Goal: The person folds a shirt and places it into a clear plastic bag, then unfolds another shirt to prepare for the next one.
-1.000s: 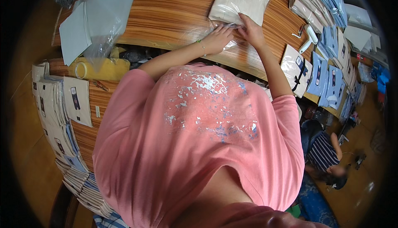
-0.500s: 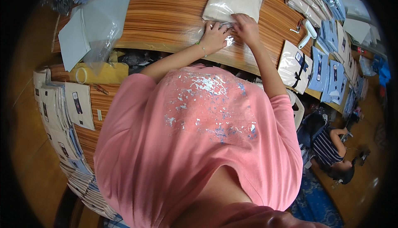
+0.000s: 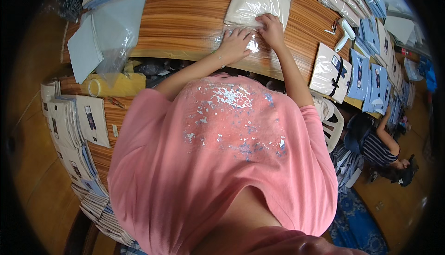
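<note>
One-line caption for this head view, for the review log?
Both hands, left hand and right hand, press the near edge of a clear-bagged cream garment on a wooden table.

from my feed, the near end of the clear bag (image 3: 259, 4) is covered by my left hand (image 3: 235, 45) and right hand (image 3: 271, 28), so i can't tell how its opening lies under my palms. my fingertips sink into glare on the plastic; whether they pinch anything is unclear. my pink shirt (image 3: 222, 162) blocks the table edge (image 3: 185, 53) below my hands and everything under it. left of my hands, the grey sheets (image 3: 99, 32) blur under crumpled film. right of my hands, the stacked packets (image 3: 366, 4) run out past the dark rim. farther right and lower, a seated person (image 3: 384, 148) is small and partly hidden.
</note>
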A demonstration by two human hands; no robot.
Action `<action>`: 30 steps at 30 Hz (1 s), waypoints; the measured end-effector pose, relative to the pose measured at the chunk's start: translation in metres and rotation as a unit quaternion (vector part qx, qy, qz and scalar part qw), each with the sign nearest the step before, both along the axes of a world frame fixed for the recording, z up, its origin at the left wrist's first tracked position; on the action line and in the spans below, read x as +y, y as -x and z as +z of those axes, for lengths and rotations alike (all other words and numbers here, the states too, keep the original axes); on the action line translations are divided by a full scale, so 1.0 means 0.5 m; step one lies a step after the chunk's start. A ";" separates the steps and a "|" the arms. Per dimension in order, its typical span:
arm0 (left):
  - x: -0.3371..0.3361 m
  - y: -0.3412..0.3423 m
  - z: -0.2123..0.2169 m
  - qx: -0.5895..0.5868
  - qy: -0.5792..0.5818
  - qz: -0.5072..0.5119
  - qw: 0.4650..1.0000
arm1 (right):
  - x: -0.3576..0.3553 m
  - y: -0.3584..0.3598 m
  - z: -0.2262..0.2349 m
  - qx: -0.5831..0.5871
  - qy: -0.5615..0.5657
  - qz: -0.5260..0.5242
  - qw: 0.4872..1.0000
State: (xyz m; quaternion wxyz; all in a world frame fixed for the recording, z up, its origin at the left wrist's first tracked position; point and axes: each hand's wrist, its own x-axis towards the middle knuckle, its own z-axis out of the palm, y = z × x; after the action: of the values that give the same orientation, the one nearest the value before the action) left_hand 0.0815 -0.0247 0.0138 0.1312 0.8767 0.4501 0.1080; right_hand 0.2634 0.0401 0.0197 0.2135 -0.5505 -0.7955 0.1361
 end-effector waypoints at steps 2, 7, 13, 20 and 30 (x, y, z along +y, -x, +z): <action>-0.016 0.033 0.028 0.031 0.053 -0.003 0.998 | -0.004 -0.004 -0.002 -0.005 0.018 0.000 1.000; 0.024 0.115 0.079 -0.128 0.245 0.013 0.961 | -0.082 0.052 0.037 -0.044 -0.126 0.005 0.991; 0.195 0.090 0.077 -0.194 -0.008 -0.102 0.976 | -0.146 0.162 -0.012 0.021 -0.045 0.083 0.995; 0.236 -0.022 -0.045 -0.092 -0.107 -0.373 0.917 | -0.149 0.202 -0.039 0.019 0.022 0.011 1.000; 0.225 -0.017 -0.057 -0.025 -0.124 -0.375 0.918 | -0.178 0.191 0.020 -0.010 -0.083 0.091 0.992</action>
State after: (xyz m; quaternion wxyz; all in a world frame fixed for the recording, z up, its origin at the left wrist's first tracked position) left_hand 0.0900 0.0877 -0.0145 0.0641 0.9874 0.0676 0.1277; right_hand 0.1680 -0.0490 0.0297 0.2368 -0.4576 -0.8530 0.0829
